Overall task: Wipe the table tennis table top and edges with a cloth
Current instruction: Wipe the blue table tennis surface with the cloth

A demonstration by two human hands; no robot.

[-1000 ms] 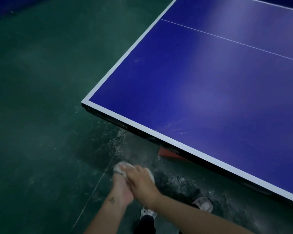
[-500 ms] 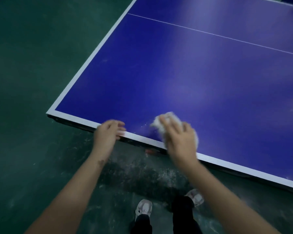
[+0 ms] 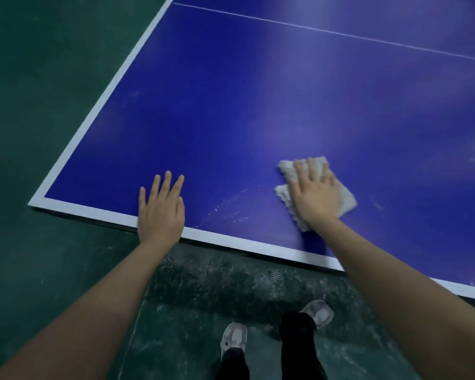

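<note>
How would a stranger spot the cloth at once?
Start at the blue table tennis table, then its near white edge. Just beyond it, the right hand presses flat on the cloth. It is the only pale, nubbly thing on the blue.

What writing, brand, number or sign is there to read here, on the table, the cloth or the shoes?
None: no text can be read in this picture.
The blue table top bears only white lines, no lettering.
The cloth is plain.
The shoes show no legible mark; any logo there is too small and blurred to tell.
</note>
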